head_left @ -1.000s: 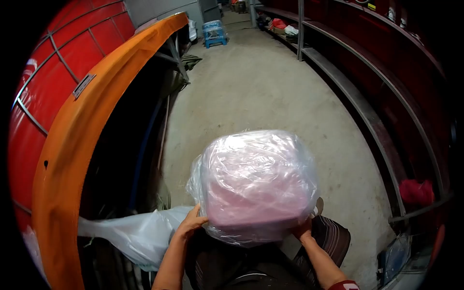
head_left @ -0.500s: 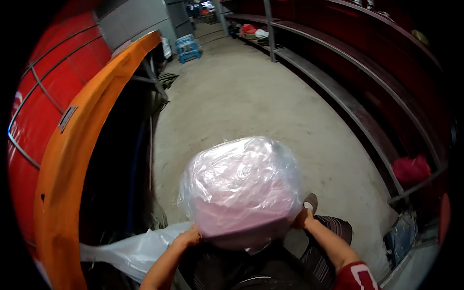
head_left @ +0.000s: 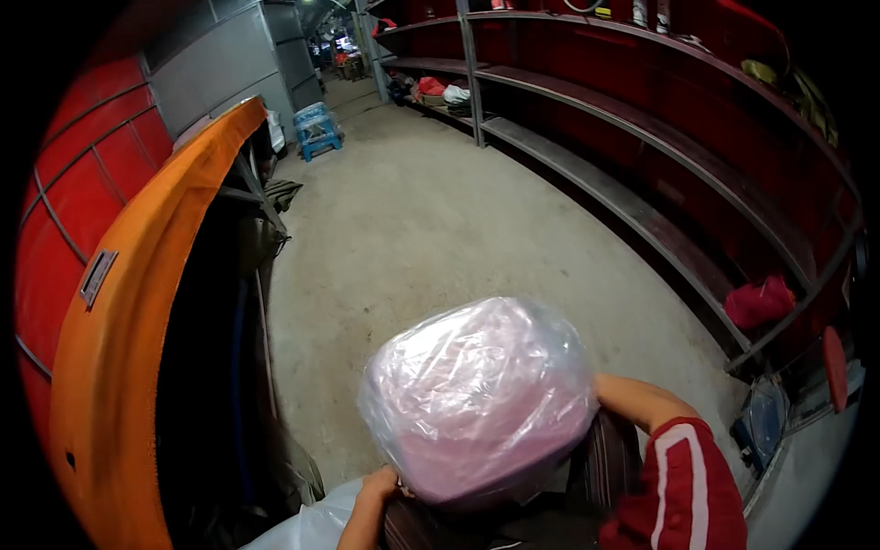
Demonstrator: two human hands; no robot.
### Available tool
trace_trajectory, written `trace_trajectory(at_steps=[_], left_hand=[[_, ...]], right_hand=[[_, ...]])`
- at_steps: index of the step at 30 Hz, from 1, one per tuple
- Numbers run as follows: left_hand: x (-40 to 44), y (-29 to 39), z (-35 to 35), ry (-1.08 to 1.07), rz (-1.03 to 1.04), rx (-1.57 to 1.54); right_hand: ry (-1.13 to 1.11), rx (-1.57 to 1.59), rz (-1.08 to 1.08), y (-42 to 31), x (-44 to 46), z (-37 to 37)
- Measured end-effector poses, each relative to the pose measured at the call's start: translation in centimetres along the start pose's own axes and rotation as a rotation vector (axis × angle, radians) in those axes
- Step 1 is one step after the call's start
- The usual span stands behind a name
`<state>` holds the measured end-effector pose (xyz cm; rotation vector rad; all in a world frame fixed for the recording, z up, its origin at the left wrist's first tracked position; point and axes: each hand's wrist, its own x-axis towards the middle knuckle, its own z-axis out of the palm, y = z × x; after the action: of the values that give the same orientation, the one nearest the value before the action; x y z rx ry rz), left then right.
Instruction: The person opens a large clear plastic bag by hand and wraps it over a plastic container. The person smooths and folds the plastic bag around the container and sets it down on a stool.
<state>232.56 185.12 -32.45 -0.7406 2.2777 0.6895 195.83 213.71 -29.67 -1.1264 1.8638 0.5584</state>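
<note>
Standing at the far left, one red sheet wall is partly hidden by one long orange-draped table. Right of the table's near end, one white plastic bag is only partly shown. Just beyond the table's far end, blue stools are seen under clear wrap; how many are stacked cannot be told.

Two hands are used. Well to the right of the table's near end, the left hand is curled in at the lower left corner of one pink bundle, which appears to be held there. The bundle, wrapped in clear film, is tilted in front of the person's lap, right of the table. It is judged bulky but fairly light, soft inside, not fragile, with film that may slip or tear; it is best supported from below at both lower corners rather than pinched by the wrap.

Farther right of the table, one right forearm is met by the bundle's edge; the right hand is hidden, so its grip cannot be told. Across the floor from the table, one metal rack is seen, with one magenta cloth near its closest end.
</note>
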Motion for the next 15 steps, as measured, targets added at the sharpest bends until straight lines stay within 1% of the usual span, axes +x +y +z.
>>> trace_trajectory(at_steps=[2,3,4,5,6,8,10,11,13,14,15], left_hand=[[-0.2,-1.6,0.7,-0.006,0.027,-0.007],[-0.1,-4.0,1.6,0.049,0.039,-0.194],[0.5,-5.0,2.0,0.111,0.055,-0.382],[-1.6,-3.9,0.9,0.369,0.029,-0.467],[-5.4,-2.3,-1.2,0.628,-0.005,-0.543],[-9.8,3.5,-4.6,1.17,0.06,-0.351],[-12.0,11.2,-8.7,0.949,0.254,-0.343],[-10.5,11.8,-9.4,0.945,0.245,-0.341],[-6.7,11.6,-9.6,0.807,-0.013,0.091],[-5.7,11.0,-9.2,0.811,-0.024,0.088],[-4.8,9.8,-8.6,0.793,0.016,-0.068]], right_hand=[[0.167,0.387,0.171,3.9,-2.7,-1.7],[0.303,0.655,0.22,5.4,-4.3,-2.4],[0.516,0.968,0.195,5.8,-6.3,-3.0],[0.754,1.145,0.095,4.9,-8.4,-3.3],[0.948,1.144,-0.043,3.2,-10.3,-3.3],[1.137,0.718,-0.209,-1.4,-12.2,-1.7],[1.175,0.167,-0.289,-5.4,-12.6,-3.8],[1.169,0.172,-0.297,-5.0,-11.2,-4.3],[1.065,0.542,-0.276,-3.7,-6.1,-5.4],[1.062,0.537,-0.287,-3.0,-4.0,-4.5],[1.051,0.885,-0.415,-2.4,-2.1,-2.6]])
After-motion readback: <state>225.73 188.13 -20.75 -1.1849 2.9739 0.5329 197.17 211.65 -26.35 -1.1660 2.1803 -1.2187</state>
